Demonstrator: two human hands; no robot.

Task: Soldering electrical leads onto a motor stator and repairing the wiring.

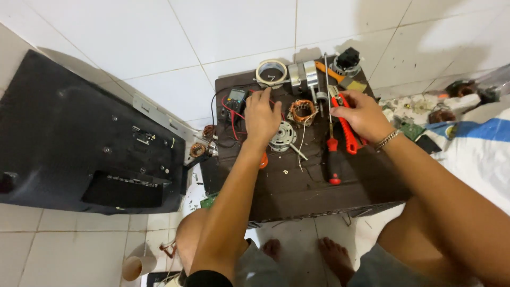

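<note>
My left hand (261, 117) rests palm-down on the small dark wooden table (297, 186), fingers by the digital multimeter (235, 98) and its red leads. My right hand (361, 114) grips red-handled pliers (348, 130), with a metal bracelet on that wrist. Between the hands lie a copper-wound motor stator (303, 110) and a round metal motor end cap (283, 135). A long screwdriver with a red and black handle (332, 159) lies just left of the pliers.
A roll of tape (271, 72), shiny metal cylinders (304, 76) and a black part (348, 58) sit at the table's far edge. A flat black TV back panel (79, 138) lies left on the tiled floor. Circuit parts and a blue-white sack (467, 143) lie right.
</note>
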